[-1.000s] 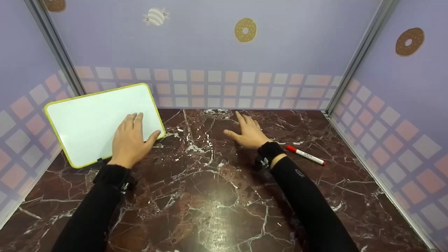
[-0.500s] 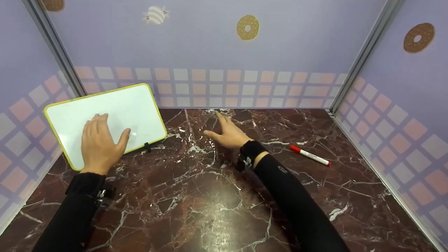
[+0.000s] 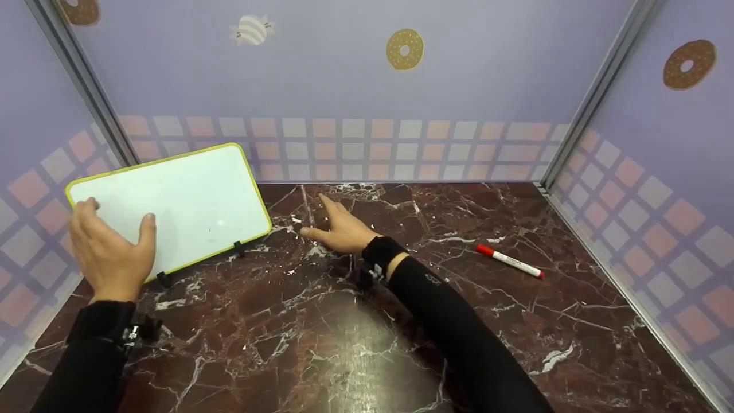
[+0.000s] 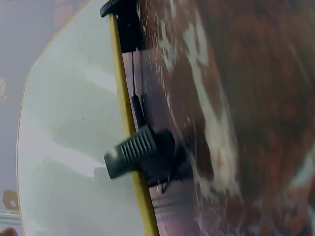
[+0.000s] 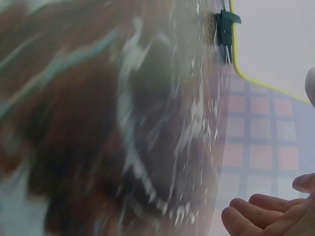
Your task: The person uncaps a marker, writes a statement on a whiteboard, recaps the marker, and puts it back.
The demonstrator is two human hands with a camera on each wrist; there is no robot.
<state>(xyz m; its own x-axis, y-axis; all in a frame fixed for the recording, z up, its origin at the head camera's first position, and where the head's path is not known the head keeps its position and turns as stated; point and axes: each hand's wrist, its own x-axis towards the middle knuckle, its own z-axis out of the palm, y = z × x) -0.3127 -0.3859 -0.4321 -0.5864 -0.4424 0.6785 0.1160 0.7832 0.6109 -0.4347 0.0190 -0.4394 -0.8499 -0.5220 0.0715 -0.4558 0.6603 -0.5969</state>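
Observation:
A whiteboard (image 3: 189, 201) with a yellow rim leans at the back left of the table, propped on a stand with dark clips (image 4: 133, 150) at its lower edge. My left hand (image 3: 112, 252) is at the board's left side, fingers loosely extended and thumb raised; whether it touches the rim cannot be told. To the right of the board, my right hand (image 3: 341, 226) hovers with fingers spread towards it and holds nothing. In the right wrist view the fingers (image 5: 256, 214) appear relaxed, apart from the board. A white marker (image 3: 510, 261) with a red cap lies farther right.
The dark red marbled table (image 3: 344, 344) is bounded by a patterned back wall (image 3: 332, 86) and side walls. A metal post (image 3: 596, 92) stands at the back right corner, another (image 3: 86, 86) at the back left.
My left hand has moved left across the front of the board to its left side. My right hand has moved left towards the board's right edge. The board and marker stay in place.

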